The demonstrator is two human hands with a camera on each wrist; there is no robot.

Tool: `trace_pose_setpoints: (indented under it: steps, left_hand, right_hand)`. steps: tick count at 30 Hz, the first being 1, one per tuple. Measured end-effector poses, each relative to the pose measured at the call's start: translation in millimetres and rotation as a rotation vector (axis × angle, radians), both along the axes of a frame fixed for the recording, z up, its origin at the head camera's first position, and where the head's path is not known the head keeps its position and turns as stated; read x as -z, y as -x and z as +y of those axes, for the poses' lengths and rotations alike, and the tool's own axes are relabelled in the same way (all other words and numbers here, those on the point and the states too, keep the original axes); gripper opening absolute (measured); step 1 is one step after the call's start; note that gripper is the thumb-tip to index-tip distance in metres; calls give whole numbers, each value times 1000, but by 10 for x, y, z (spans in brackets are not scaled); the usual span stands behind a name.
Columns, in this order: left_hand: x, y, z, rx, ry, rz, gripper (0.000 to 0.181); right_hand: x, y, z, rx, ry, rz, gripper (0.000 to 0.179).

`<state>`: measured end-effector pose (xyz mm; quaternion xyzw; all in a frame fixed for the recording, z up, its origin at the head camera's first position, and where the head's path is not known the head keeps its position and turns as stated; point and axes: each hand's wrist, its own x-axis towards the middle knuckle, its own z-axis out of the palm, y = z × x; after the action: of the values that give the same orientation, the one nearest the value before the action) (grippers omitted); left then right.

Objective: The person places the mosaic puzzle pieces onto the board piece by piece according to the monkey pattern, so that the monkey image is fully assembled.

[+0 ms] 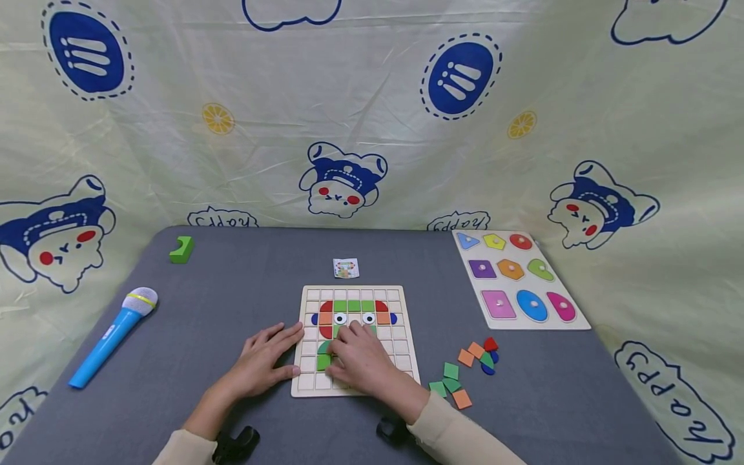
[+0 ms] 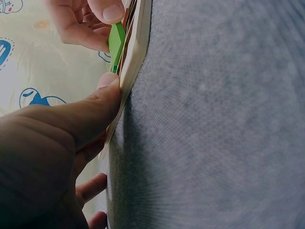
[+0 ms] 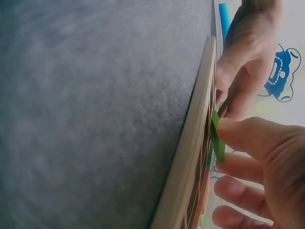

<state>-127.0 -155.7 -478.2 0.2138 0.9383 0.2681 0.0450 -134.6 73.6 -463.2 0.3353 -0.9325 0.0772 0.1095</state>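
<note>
1. While a blue microphone [image 1: 107,342] lies at the far left of the grey table [image 1: 250,258], a green notched block [image 1: 181,250] sits beyond it, near the back edge.
2. The left hand [image 1: 264,361], fingers extended, touches the left edge of the grid board [image 1: 409,349].
3. That board lies flat mid-table, bearing coloured tiles [image 1: 354,305] and two eye pieces [image 1: 340,318]; a small card [image 1: 346,268] lies just beyond.
4. Apart from the left, the right hand [image 1: 366,355] pinches a tilted green tile [image 3: 218,145] over the board.
5. Loose tiles [image 1: 451,371] lie right of the board.
6. Farthest right lies a white shape puzzle [image 1: 476,307].
</note>
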Motion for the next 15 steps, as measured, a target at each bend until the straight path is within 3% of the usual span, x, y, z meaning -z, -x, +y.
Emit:
trace_pose_setpoints:
  steps: [15]
  left_hand:
    - [15, 7, 6, -5, 18, 3, 68]
  right_hand:
    - [11, -3, -17, -12, -5, 32, 22]
